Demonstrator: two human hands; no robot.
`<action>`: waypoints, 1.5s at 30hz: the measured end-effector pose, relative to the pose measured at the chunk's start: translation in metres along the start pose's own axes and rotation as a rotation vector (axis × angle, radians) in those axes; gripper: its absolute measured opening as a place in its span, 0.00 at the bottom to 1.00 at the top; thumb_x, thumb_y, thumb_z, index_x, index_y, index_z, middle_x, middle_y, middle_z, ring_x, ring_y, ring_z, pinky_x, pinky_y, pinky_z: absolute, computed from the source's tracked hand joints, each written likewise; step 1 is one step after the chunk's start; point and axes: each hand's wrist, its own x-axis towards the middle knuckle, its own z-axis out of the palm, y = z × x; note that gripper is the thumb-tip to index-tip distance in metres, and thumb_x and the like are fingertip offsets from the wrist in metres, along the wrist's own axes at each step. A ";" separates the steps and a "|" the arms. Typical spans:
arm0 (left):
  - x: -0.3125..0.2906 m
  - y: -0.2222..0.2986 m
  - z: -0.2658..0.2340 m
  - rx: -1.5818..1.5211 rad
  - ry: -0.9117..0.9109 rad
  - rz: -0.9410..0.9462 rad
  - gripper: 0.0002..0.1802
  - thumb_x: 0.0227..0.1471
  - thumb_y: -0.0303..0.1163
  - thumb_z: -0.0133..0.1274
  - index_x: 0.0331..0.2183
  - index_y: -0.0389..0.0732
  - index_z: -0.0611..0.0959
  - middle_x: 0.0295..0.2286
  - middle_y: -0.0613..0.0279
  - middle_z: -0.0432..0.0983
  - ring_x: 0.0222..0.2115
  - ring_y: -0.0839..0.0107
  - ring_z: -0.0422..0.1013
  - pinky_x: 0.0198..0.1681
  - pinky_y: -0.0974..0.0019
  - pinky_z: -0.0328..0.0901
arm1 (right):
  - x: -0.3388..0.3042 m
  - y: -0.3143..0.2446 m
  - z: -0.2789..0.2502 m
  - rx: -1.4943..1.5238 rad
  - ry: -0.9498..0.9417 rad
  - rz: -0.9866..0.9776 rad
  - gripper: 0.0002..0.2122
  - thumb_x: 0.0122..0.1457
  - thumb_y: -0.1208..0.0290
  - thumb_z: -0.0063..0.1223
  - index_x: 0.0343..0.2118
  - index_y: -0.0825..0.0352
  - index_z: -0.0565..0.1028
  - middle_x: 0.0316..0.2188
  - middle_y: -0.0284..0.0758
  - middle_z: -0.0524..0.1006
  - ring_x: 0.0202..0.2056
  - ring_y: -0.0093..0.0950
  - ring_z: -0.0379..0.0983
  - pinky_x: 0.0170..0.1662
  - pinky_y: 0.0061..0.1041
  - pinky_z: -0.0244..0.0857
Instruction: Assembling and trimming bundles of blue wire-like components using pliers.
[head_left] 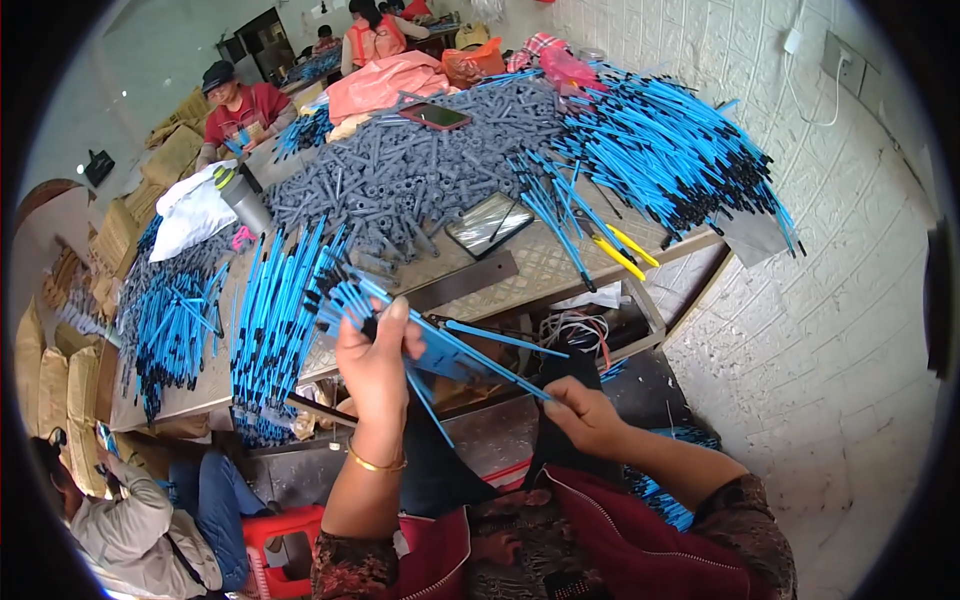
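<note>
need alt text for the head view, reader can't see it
A person's left hand grips a bunch of thin blue rods, the right hand holding the end of one rod. In front, a cluttered table bears a heap of grey tubes, more blue rods and a yellow-handled tool.

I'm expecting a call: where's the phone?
In the head view, the phone lies upper middle, slightly left, on the grey tubes near the pink sheet.

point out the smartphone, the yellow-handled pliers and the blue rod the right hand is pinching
Smartphone (435,116), head view: middle of its screen.
Yellow-handled pliers (620,257), head view: lower handle.
Blue rod (500,371), head view: its shaft, short of the pinched end.
</note>
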 end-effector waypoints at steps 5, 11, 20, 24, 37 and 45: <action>-0.002 -0.006 -0.002 -0.097 0.165 0.075 0.07 0.51 0.29 0.53 0.32 0.42 0.72 0.19 0.67 0.69 0.15 0.78 0.63 0.19 0.77 0.58 | 0.005 -0.002 0.000 -0.140 -0.125 0.003 0.10 0.59 0.66 0.44 0.38 0.66 0.68 0.29 0.41 0.71 0.28 0.36 0.71 0.33 0.28 0.64; -0.023 0.031 -0.012 -0.666 -0.089 0.070 0.04 0.54 0.29 0.48 0.33 0.40 0.73 0.20 0.62 0.71 0.17 0.74 0.66 0.22 0.73 0.62 | 0.087 -0.016 -0.066 -0.927 0.416 -0.235 0.14 0.54 0.63 0.49 0.38 0.69 0.68 0.30 0.45 0.73 0.32 0.44 0.71 0.35 0.37 0.66; -0.034 0.042 -0.026 -0.452 -0.402 -0.341 0.14 0.54 0.25 0.45 0.44 0.35 0.73 0.39 0.38 0.72 0.39 0.50 0.72 0.43 0.54 0.68 | 0.156 0.035 -0.127 -1.151 0.579 0.055 0.09 0.56 0.67 0.46 0.34 0.69 0.68 0.24 0.42 0.74 0.28 0.41 0.73 0.29 0.39 0.65; -0.026 0.045 -0.025 -0.522 -0.261 -0.390 0.14 0.55 0.25 0.44 0.44 0.34 0.73 0.41 0.40 0.71 0.41 0.51 0.71 0.45 0.54 0.67 | 0.130 0.017 -0.129 -0.670 0.701 -0.175 0.07 0.57 0.68 0.45 0.30 0.68 0.69 0.18 0.36 0.71 0.23 0.29 0.72 0.25 0.32 0.63; 0.004 0.003 -0.019 -0.536 -0.363 -0.146 0.13 0.54 0.27 0.47 0.43 0.39 0.73 0.35 0.55 0.74 0.35 0.65 0.72 0.39 0.61 0.66 | 0.019 0.011 -0.054 0.798 -0.340 0.374 0.06 0.56 0.69 0.47 0.33 0.65 0.69 0.16 0.26 0.63 0.15 0.14 0.55 0.17 0.14 0.47; -0.022 0.028 -0.028 -1.126 -0.446 -0.302 0.12 0.53 0.28 0.48 0.41 0.40 0.72 0.28 0.55 0.75 0.27 0.67 0.71 0.29 0.62 0.64 | 0.091 -0.006 -0.101 -0.628 0.359 -0.195 0.11 0.55 0.63 0.46 0.32 0.66 0.71 0.30 0.44 0.73 0.34 0.44 0.70 0.36 0.38 0.65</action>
